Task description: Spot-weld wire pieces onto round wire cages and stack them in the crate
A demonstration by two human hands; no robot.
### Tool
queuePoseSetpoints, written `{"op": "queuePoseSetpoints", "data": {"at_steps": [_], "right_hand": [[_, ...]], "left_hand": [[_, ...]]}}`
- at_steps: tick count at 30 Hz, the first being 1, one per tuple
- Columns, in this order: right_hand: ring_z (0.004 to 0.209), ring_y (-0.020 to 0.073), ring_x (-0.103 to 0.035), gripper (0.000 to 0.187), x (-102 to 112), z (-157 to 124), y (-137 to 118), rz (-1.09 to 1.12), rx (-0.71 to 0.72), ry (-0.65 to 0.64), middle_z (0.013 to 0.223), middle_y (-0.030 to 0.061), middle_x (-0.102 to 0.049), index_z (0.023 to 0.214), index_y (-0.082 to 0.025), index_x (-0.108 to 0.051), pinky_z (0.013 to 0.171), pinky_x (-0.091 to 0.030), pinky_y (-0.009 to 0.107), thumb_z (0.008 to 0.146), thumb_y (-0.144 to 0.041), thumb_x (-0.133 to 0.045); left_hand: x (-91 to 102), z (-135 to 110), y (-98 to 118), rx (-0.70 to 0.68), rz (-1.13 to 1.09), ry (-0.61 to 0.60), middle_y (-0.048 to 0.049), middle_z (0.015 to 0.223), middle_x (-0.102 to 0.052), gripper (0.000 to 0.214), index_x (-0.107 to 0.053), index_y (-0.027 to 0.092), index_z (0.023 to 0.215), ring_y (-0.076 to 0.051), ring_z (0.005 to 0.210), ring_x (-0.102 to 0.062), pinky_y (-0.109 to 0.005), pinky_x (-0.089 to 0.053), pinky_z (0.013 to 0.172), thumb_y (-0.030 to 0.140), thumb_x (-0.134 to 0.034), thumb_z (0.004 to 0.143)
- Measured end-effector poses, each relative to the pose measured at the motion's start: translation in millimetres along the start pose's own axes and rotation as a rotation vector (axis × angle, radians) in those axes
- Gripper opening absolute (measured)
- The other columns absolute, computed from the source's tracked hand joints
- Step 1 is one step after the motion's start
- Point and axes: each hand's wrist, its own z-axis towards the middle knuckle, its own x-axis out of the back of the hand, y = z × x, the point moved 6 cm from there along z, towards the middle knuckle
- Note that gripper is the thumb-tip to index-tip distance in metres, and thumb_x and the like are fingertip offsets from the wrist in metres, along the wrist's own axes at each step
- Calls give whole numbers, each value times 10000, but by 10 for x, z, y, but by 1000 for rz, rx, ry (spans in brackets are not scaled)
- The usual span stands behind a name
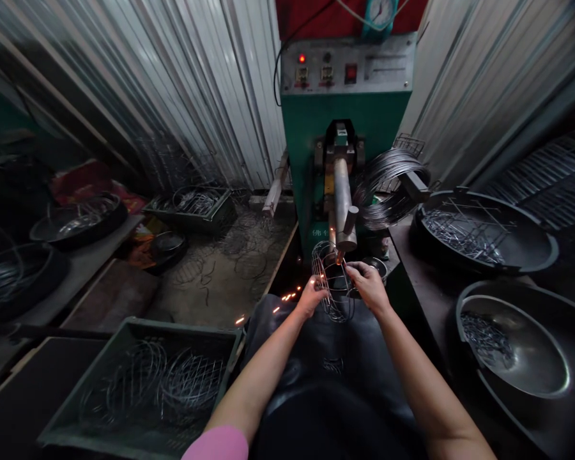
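A round wire basket sits tilted at the tips of a spot welder, above my lap. My left hand is closed on the basket's left side. Close to the glowing weld point, my right hand pinches with thumb and forefinger at the basket's right edge. What lies between those fingertips is too small to make out. Orange sparks fly down and left past my left hand. A dark apron covers my lap below the basket.
A green crate with wire baskets stands at lower left. On the right are a pan of wire pieces and a metal bowl of small parts. A wire coil hangs beside the welder. Loose wire rings lie on the floor at left.
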Motion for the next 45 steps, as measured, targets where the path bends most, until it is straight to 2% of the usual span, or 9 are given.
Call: {"op": "queuePoseSetpoints", "data": {"at_steps": [5,14,18,23,28,33,37,41,45], "right_hand": [[747,157,-574,285,83,-244,185,8,-30,-185,819,27,-658,870,-171,-657,690,-451,274,695,-396,-661],[647,147,-552,334,-62,-52,34,42,-37,-133,763,19,-641,868,-175,-653,577,-433,265,658,-435,-659],[672,144,-549,410,42,-236,104,58,-57,-94,810,25,-648,974,-173,-631,590,-423,258,653,-424,-674],[665,152,-563,273,79,-519,259,24,-126,-185,745,21,-655,819,-172,-657,628,-440,269,689,-412,-660],[778,185,-600,285,20,-297,174,25,4,-99,841,37,-684,855,-184,-681,731,-458,298,699,-420,-651],[751,194,-606,326,-71,-78,105,23,3,-81,822,49,-686,870,-171,-687,678,-472,302,687,-438,-647],[765,187,-603,343,-11,-181,155,34,-10,-60,843,46,-682,917,-173,-679,692,-466,295,688,-427,-646],[750,174,-594,286,37,-328,238,-6,-16,-99,809,31,-676,858,-180,-674,702,-453,282,702,-417,-642],[687,163,-572,294,9,-244,191,2,4,-83,745,26,-658,791,-166,-663,652,-443,276,688,-440,-641]], "left_hand": [[-17,-68,-45,1,-8,23,33,736,-501,365,-454,189,803,-98,643,-503,-210,-401,574,192,-670,508],[-107,-50,-72,138,-129,29,5,839,-518,380,-470,201,841,-119,694,-525,-227,-451,545,214,-674,521],[-103,-99,-111,171,-145,29,7,829,-514,409,-466,202,851,-121,699,-526,-230,-454,550,238,-697,516],[-110,-155,-108,173,-160,-1,7,792,-516,398,-456,203,854,-113,661,-524,-200,-421,518,306,-694,552],[-116,-101,-11,217,-206,22,8,776,-528,414,-456,201,857,-101,595,-518,-192,-394,480,355,-697,558],[-115,-26,13,291,-213,47,5,756,-531,318,-477,188,835,-109,571,-535,-208,-397,473,327,-665,619],[-137,-58,-76,363,-230,51,-3,747,-540,245,-503,179,837,-113,562,-533,-219,-404,469,303,-617,659],[-123,-62,-67,335,-245,98,15,693,-516,244,-494,181,799,-102,539,-514,-205,-396,469,312,-635,649],[-138,-10,-15,415,-251,104,10,660,-523,253,-520,176,823,-102,507,-508,-214,-399,474,351,-634,680]]}}
